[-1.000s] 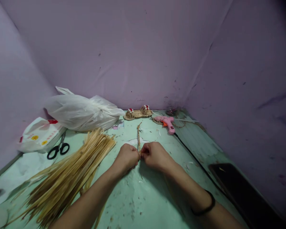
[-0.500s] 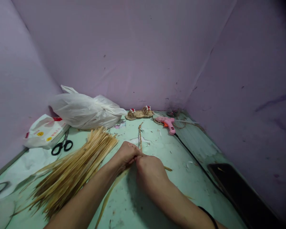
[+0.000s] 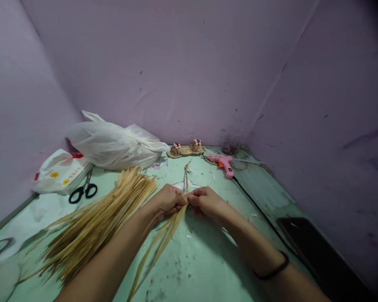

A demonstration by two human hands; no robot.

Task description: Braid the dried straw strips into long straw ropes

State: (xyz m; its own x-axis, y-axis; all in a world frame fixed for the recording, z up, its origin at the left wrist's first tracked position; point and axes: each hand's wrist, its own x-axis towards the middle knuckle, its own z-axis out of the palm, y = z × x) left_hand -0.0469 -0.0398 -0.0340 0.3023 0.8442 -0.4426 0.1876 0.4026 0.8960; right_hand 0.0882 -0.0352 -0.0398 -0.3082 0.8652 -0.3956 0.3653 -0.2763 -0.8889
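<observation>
Near the middle of the table, my left hand (image 3: 171,200) pinches a thin twisted straw cord (image 3: 186,180) at its lower end. My right hand (image 3: 205,201) meets it from the other side, thumb and fingers closed on the same cord. From there the cord runs away from me to a knotted tip. Loose flat straw strands (image 3: 165,240) trail from my fingers toward the near edge. A bundle of dry straw (image 3: 97,228) lies to the left of my left forearm. The exact grip of the fingertips is partly hidden.
Black-handled scissors (image 3: 82,193), a tissue packet (image 3: 61,173) and a white plastic bag (image 3: 116,147) are at the left. Small woven sandals (image 3: 185,150) sit by the back wall. A pink glue gun (image 3: 226,165) with a black cable and a dark phone (image 3: 318,251) are on the right.
My right hand has turned and moved back to the right, showing its thumb and fingers. The loose strands now hang in view below the hands. My left hand stays at the cord.
</observation>
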